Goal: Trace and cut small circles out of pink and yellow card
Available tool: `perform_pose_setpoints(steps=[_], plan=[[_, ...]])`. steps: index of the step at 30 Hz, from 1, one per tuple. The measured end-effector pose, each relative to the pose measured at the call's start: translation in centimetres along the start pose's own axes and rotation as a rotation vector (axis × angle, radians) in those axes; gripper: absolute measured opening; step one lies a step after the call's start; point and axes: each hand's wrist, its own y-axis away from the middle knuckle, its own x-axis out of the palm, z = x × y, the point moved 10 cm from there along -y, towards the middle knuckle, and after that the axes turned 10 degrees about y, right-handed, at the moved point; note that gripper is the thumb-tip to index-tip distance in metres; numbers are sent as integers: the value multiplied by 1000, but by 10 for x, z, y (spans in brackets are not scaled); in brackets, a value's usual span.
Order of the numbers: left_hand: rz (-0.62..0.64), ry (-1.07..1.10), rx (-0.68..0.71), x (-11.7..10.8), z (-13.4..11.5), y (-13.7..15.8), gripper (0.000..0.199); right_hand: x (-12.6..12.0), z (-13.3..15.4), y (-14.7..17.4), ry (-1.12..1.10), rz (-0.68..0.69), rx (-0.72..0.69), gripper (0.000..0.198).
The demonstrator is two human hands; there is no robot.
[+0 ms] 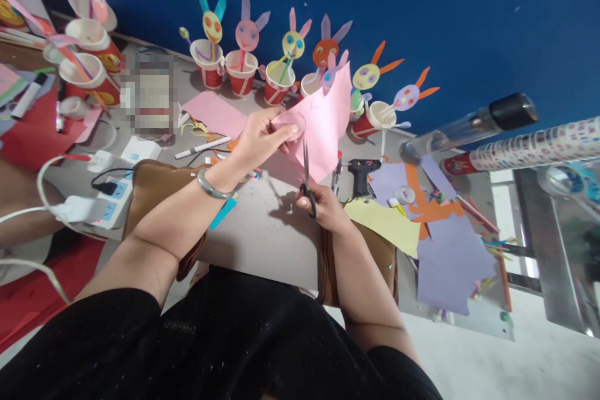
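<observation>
My left hand (267, 137) pinches a sheet of pink paper (323, 131) by its left side, thumb on top. A round outline is drawn on the paper near the thumb. My right hand (323, 203) grips dark-handled scissors (306, 169), whose blades point away from me and lie against the paper's lower left edge. Whether the blades are cutting through it I cannot tell. The sheet is held above the table and its far corner stands up, hiding part of a paper cup behind it.
Paper cups with rabbit-faced paper figures (246, 35) line the blue wall. Right of my hands lie a black glue gun (363, 175), yellow paper (389, 225) and purple paper (445, 262). A power strip (115, 200) with cables sits at left, near a white marker (202, 147).
</observation>
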Motion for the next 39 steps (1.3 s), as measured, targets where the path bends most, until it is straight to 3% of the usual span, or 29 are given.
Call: perform_pose_setpoints(steps=[9,15,23,39], plan=[[-36,155,-98,1,9,0,21,0,-6,-1,35,-5,26,65],[32,111,-161,11,13,6,12,2,1,-1,35,14,-10,68],[101,26,-147,12,12,5,6,4,-1,2,-19,58,-51,72],[162,53,-209,20,9,9,10,3,-4,1,-86,22,-36,72]])
